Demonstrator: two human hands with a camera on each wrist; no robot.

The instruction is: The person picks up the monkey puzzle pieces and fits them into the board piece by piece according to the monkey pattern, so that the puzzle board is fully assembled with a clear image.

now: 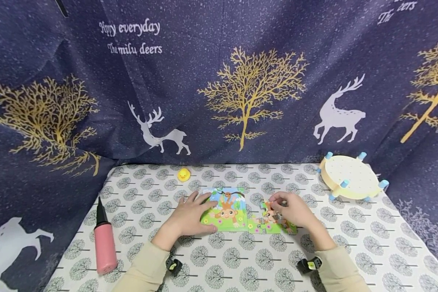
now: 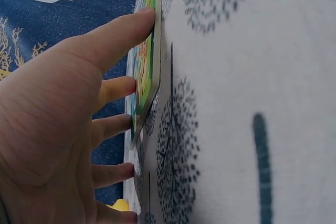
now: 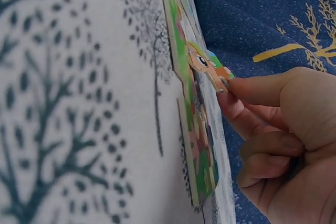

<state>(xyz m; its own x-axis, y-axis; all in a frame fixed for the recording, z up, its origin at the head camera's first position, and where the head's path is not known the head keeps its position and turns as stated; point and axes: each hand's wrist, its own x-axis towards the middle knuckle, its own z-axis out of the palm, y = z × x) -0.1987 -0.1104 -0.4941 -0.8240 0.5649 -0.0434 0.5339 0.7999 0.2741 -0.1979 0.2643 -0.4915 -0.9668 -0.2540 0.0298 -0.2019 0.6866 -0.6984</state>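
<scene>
My left hand [image 1: 190, 215] rests with spread fingers on the left side of a monkey picture board [image 1: 230, 222]. In the left wrist view the thumb [image 2: 126, 31] and fingertips lie along the board's edge. My right hand [image 1: 295, 210] pinches a jigsaw piece [image 3: 207, 70] between thumb and forefinger; the piece shows an eye and is tilted up. Below it, joined and loose jigsaw pieces [image 1: 263, 228] with green grass and flowers lie beside the board. Part of these pieces is hidden under the right hand.
A yellow rubber duck [image 1: 183, 174] sits behind the board. At the left lies a pink hand pump [image 1: 105, 247] with a black nozzle. A round cream stand [image 1: 350, 176] with blue-tipped legs is at the back right. A dark patterned curtain [image 1: 190, 101] hangs behind the table.
</scene>
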